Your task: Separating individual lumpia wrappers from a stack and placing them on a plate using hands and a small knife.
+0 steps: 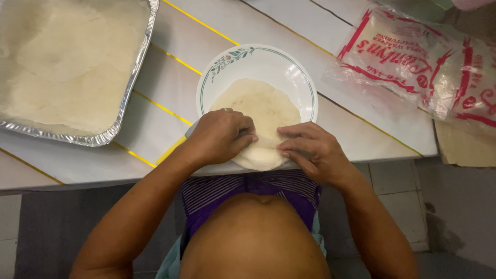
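Left hand: the left hand [221,135] is pressing down on the near edge of a thin round wrapper [258,111], fingers curled over the fold, at the centre of the frame.
Right hand: the right hand [310,150] is pinching the same folded edge from the other side, fingertips touching the dough.
Wrapper: it is lying flat on a white plate [289,64] with a green rim and floral trim, at the near edge of the surface [155,108].
Upper left: a foil tray [135,72] is holding a pale filling.
Upper right: clear plastic wrapper packets [413,57] with red print are lying on the surface.
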